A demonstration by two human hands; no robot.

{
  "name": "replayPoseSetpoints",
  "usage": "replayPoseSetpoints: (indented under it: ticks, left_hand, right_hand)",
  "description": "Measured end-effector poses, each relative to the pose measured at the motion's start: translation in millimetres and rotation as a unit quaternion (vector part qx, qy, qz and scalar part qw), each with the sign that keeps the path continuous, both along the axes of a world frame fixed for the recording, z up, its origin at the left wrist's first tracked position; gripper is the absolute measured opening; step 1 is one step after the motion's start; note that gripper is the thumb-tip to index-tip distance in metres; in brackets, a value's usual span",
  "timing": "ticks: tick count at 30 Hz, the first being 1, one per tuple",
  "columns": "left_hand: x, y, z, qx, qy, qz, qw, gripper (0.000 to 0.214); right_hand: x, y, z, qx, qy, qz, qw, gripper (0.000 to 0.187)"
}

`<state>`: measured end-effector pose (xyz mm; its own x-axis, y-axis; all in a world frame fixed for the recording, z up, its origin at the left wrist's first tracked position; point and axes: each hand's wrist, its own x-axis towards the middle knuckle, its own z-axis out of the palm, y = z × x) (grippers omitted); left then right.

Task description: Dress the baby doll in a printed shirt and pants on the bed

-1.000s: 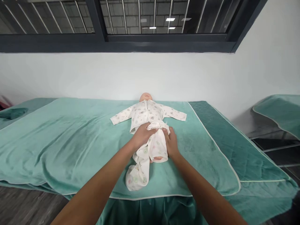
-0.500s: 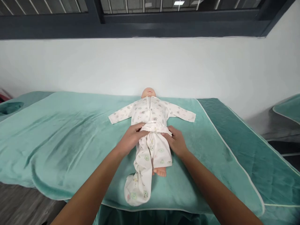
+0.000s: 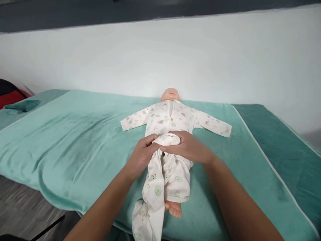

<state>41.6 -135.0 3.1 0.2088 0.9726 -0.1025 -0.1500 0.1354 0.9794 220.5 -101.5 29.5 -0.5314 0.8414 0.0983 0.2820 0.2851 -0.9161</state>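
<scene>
A baby doll (image 3: pixel 170 94) lies on its back, head toward the wall, wearing a white printed top (image 3: pixel 163 117) with both sleeves spread out. White printed baby pants (image 3: pixel 175 180) cover its lower body. One pant leg stretches long and loose toward me, while a bare doll foot (image 3: pixel 174 209) sticks out of the other. My left hand (image 3: pixel 144 154) pinches the waistband at its left side. My right hand (image 3: pixel 187 145) grips the waistband near its middle, thumb close to my left fingers. The band is bunched between both hands.
A light green plush blanket (image 3: pixel 70 134) covers the bed, over a darker green cover (image 3: pixel 281 140) at the right. Behind runs a white wall (image 3: pixel 150 60) below a dark frame (image 3: pixel 125 13). Something red and black (image 3: pixel 10 93) stands at the far left.
My right hand has moved inward along the waistband, closer to my left hand. The waistband is now lifted and bunched. The view has tilted down and come nearer.
</scene>
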Motion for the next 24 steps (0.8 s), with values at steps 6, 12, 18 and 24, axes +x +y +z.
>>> replayPoseSetpoints:
  ticks: [6,12,18,24]
  left_hand:
    - [-7.3,2.7,-1.0,-0.016,-0.019,-0.029,0.999,0.036]
    - [-0.3,3.3,-3.0,-0.007,-0.067,0.036,0.997,0.026]
    - [6.7,11.6,5.7,-0.049,-0.137,0.029,0.989,0.028]
    - [8.7,16.4,6.2,-0.067,-0.135,-0.007,0.989,0.030]
  right_hand:
    - [10.2,1.5,-19.0,-0.118,0.156,-0.050,0.979,0.007]
    - [2.2,-2.9,-21.4,-0.232,0.291,0.004,0.928,0.021]
    - [2.2,-6.8,-19.2,-0.196,0.229,0.057,0.952,0.030]
    - [0.9,-11.5,-21.5,-0.180,0.140,0.067,0.971,0.026]
